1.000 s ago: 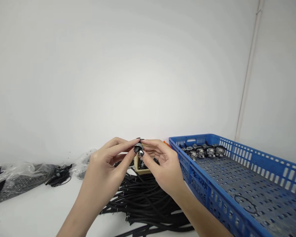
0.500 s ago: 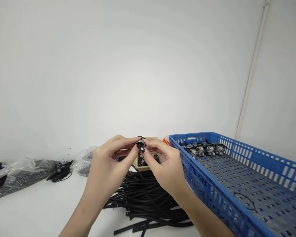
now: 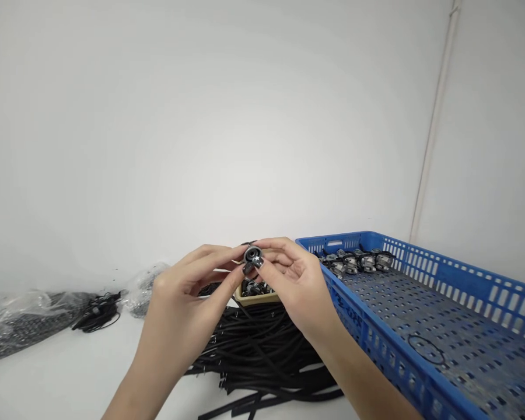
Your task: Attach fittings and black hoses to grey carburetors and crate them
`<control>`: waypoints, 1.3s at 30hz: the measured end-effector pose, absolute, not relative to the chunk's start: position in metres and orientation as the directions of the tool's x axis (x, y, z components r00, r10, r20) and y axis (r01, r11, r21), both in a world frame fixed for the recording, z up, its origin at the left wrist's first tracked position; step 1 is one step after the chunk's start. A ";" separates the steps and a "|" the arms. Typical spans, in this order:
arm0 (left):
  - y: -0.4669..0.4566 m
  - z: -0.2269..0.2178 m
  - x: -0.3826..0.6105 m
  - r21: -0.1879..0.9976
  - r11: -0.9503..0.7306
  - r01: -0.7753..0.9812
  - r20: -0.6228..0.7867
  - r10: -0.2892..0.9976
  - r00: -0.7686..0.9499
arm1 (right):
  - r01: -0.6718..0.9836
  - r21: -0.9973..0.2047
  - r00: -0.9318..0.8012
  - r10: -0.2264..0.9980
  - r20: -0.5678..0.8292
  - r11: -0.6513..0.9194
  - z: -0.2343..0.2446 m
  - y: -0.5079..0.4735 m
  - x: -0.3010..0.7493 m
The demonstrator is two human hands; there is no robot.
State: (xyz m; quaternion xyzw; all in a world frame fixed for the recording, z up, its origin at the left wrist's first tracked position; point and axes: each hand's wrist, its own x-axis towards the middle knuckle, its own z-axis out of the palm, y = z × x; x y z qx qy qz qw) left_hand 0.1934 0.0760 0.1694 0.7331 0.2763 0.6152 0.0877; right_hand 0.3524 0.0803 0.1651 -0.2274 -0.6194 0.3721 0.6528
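Observation:
Between the fingertips of both hands is a small round dark part [image 3: 252, 254] with a grey ring and a hole in its middle; its exact kind I cannot make out. My left hand [image 3: 192, 286] pinches it from the left with thumb and forefinger. From the right, my right hand [image 3: 291, 280] grips it the same way, its other fingers curled behind. Just beneath the hands stands a cream tray [image 3: 257, 300] of small dark and metallic parts, partly hidden by the fingers. Nearer me lies a heap of black tubes or cables [image 3: 262, 356] on the white table.
A blue perforated crate [image 3: 367, 321] fills the right side, with several clear and dark assemblies [image 3: 363, 261] at its far end and a thin black loop [image 3: 426, 350] on its floor. Plastic bags of small parts [image 3: 39, 321] and a bundle of black cord [image 3: 97, 312] lie at the left.
The round part has been tilted so its ringed face with the hole now faces me. Both hands still hold it; the view has shifted slightly.

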 end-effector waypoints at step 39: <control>0.073 0.168 0.193 0.305 -0.840 0.448 0.927 0.369 0.062 | -0.343 -0.776 -0.135 0.789 0.599 0.530 0.171 0.067 0.356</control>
